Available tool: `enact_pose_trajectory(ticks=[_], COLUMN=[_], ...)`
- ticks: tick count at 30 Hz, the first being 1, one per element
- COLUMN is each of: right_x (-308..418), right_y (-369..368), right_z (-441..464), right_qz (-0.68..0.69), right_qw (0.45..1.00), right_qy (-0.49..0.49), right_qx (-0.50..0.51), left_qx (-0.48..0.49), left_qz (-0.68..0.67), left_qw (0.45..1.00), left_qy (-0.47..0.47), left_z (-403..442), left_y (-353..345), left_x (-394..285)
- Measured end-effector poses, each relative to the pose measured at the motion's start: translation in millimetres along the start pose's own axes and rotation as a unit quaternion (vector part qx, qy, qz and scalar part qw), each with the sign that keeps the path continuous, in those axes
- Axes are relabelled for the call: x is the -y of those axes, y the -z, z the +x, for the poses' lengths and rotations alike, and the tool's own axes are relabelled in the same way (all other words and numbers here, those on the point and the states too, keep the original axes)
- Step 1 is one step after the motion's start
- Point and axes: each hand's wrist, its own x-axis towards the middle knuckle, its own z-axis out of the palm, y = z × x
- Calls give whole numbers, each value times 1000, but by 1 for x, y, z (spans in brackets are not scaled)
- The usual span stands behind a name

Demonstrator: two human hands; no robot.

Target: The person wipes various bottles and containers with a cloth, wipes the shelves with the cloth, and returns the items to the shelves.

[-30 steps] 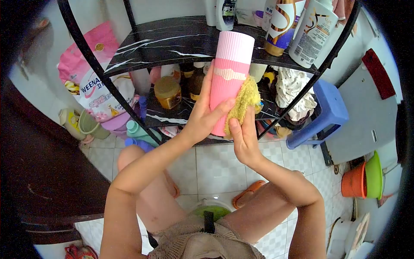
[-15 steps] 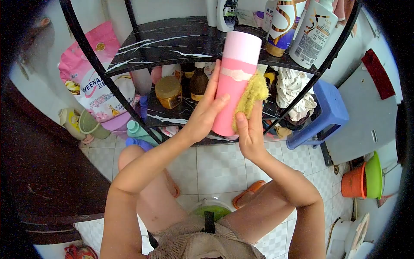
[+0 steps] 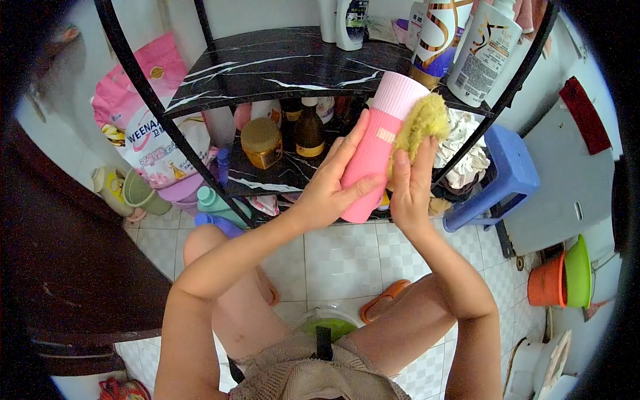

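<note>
A pink bottle [image 3: 371,155] with a ribbed, paler pink top is tilted to the right in front of the shelf rack. My left hand [image 3: 340,177] is closed around its left side, thumb across the front. On the bottle's right side lies a fuzzy yellow cloth [image 3: 425,123], pressed there by my right hand [image 3: 413,183]. The right fingers are partly behind the cloth. A small light label shows on the upper part of the bottle's pink body.
A black marbled shelf [image 3: 260,67] holds a grey pump bottle [image 3: 481,57]. Below stand a brown-lidded jar [image 3: 261,142] and a dark bottle [image 3: 309,127]. A pink detergent bag [image 3: 143,100] leans at left; a blue stool [image 3: 503,167] stands at right.
The bottle has moved down and to the right, tilted further and turned, so its pale band is replaced by a small label. The yellow cloth has slid up toward the top.
</note>
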Motion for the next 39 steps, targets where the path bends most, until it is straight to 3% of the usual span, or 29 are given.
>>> enact_pose_trajectory(ticks=[8, 10, 14, 16, 17, 18, 20, 21, 24, 26, 30, 32, 34, 36, 39], right_x=[26, 26, 34, 33, 33, 36, 40, 35, 39, 45, 62, 63, 64, 67, 65], right_y=[-11, -13, -16, -18, -16, -15, -14, -14, -8, -4, 8, 18, 21, 9, -12], right_z=[-23, -29, -29, -23, -22, -21, -20, -18, -15, -9, 10, 24, 44, 72, 121], right_qz=[7, 10, 115, 363, 472, 475, 611, 644, 642, 636, 554, 416, 308, 181, 16], right_qw=[985, 983, 986, 908, 825, 824, 679, 648, 623, 628, 785, 903, 951, 980, 977], right_qy=[131, 130, 21, -174, -276, -274, -394, -387, -421, -423, -262, -96, -12, 78, 92], right_qx=[108, 133, 118, 114, 144, 143, 101, 126, 151, 149, 88, 58, 35, -1, 194], left_qx=[-127, -135, -181, -211, -228, -227, -219, -222, -246, -301, -444, -464, -461, -473, -478], left_qz=[50, -8, -99, 10, 89, 91, 133, 130, 181, 184, 136, 168, 147, 188, 191], left_qw=[986, 987, 974, 973, 964, 964, 960, 959, 944, 920, 872, 856, 858, 852, 849], left_qy=[-97, -92, -96, -88, -101, -102, -109, -119, -128, -169, -157, -151, -171, -122, -120], left_z=[7, 9, 11, 9, 8, 8, 8, 9, 11, 13, 9, 0, -8, -16, -26], left_y=[11, 13, 8, 8, 9, 10, 11, 12, 18, 30, 65, 89, 106, 121, 131], left_x=[-1, -10, -12, -13, -8, -7, -5, -4, -6, -9, -27, -35, -38, -35, -33])
